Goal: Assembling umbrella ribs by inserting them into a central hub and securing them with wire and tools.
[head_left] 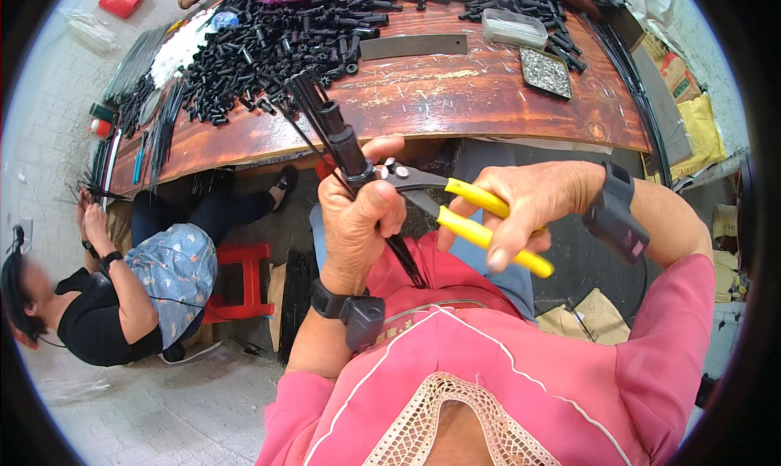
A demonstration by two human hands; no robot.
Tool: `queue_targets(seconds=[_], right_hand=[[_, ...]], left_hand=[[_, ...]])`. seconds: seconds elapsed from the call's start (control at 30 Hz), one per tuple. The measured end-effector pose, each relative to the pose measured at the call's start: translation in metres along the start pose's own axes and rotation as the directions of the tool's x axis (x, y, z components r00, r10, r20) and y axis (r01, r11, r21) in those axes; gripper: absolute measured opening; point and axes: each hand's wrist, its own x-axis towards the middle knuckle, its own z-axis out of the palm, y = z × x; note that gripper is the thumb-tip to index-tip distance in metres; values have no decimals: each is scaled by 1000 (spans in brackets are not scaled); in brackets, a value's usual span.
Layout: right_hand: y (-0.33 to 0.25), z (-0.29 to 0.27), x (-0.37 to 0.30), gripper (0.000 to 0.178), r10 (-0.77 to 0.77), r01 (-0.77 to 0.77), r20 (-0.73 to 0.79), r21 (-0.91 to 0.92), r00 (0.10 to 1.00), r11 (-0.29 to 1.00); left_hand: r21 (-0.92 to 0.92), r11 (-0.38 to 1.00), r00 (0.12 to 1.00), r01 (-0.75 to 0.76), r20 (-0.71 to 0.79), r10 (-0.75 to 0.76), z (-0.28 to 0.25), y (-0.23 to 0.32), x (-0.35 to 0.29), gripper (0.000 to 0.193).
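Holding a bundle of thin black rods [307,100] and a stepped black tube [350,153], the person's left hand [358,210] has its grip closed around them, in front of a pink top [439,336] and just short of the tabletop [431,92]. The right hand [521,202] has its grip curled around yellow-handled pliers [468,225], whose handles stand slightly apart; their head reaches the left fingers, beside the tube's lower end, though contact with the tube is hard to tell. Beyond lie a heap of black parts [285,39], a flat metal strip [415,47] and a dish of small metal pieces [546,73]. Off to the left, a co-worker [106,320] sits by a red stool [244,279].
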Motion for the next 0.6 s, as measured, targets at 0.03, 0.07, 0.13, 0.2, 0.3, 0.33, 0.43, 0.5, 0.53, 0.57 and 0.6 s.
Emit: queue_targets(seconds=[0.03, 0.07, 0.13, 0.2, 0.3, 0.33, 0.43, 0.5, 0.53, 0.57, 0.6], right_hand=[[-7, 3, -1, 67, 3, -11, -89, -94, 996, 996], [-11, 7, -3, 64, -3, -30, -177, -185, 984, 982], [-7, 13, -14, 57, -411, -42, -415, -743, 812, 668], [2, 25, -13, 48, -723, -166, -368, -927, 584, 337], [3, 30, -17, 58, -834, -432, -289, -899, 470, 68], [10, 25, -14, 58, -833, -431, -293, -899, 470, 73], [17, 11, -6, 48, -887, -274, -202, -958, 414, 90], [11, 8, -2, 38, -532, 202, -404, -623, 744, 756], [7, 3, -5, 42, -193, 135, -291, -206, 937, 969], [12, -5, -5, 43, -88, 89, -93, 8, 992, 996], [15, -10, -3, 46, -26, -1, 129, 206, 991, 979]], left_hand=[[12, 1000, 1000, 9, 6, -9, -5, 2, 1, 49], [13, 1000, 1000, 7, -2, -7, -4, 2, 0, 49], [36, 999, 999, 26, -45, -24, 4, 5, -3, 45], [39, 999, 997, 17, -79, -14, 7, 4, 0, 46], [181, 983, 999, 19, -32, -13, 6, 4, 2, 70], [181, 983, 999, 24, -33, -18, 5, 3, 2, 70], [183, 983, 1000, -16, -2, 16, 7, 7, 3, 86], [154, 988, 1000, -8, 24, 5, 10, 6, 2, 86], [117, 993, 999, -4, 50, -2, 11, 4, 2, 85], [118, 993, 998, 2, 56, -9, 10, 1, 0, 85], [130, 991, 994, 23, 106, -37, 7, 0, -1, 81]])
